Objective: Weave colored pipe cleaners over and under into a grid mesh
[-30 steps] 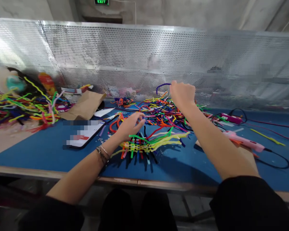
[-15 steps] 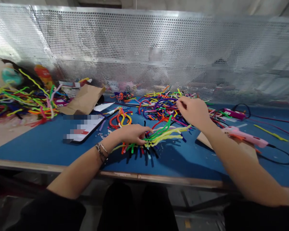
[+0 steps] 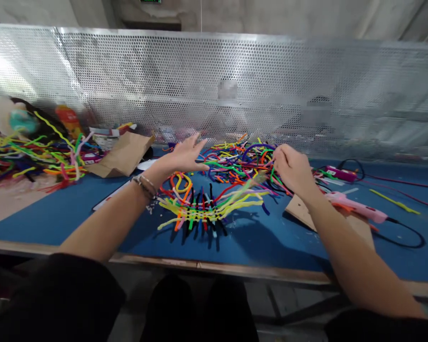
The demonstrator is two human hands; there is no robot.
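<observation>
A woven mat of coloured pipe cleaners (image 3: pixel 203 209) lies on the blue table top (image 3: pixel 74 209) in front of me. Behind it spreads a loose pile of pipe cleaners (image 3: pixel 235 161). My left hand (image 3: pixel 185 154) hovers over the pile's left edge with fingers stretched out, holding nothing. My right hand (image 3: pixel 294 168) is closed at the pile's right side, pinching a green pipe cleaner (image 3: pixel 248 186) whose long strand trails down toward the mat.
A pink glue gun (image 3: pixel 356 207) with a black cable lies on cardboard at the right. A brown paper bag (image 3: pixel 123 154) and a second heap of pipe cleaners (image 3: pixel 32 156) sit at the left. A perforated metal screen (image 3: pixel 214 90) closes the table's back.
My left hand has lifted off the woven mat and moved back to the loose pile, opening. My right hand has come down and nearer, drawing a green strand with it.
</observation>
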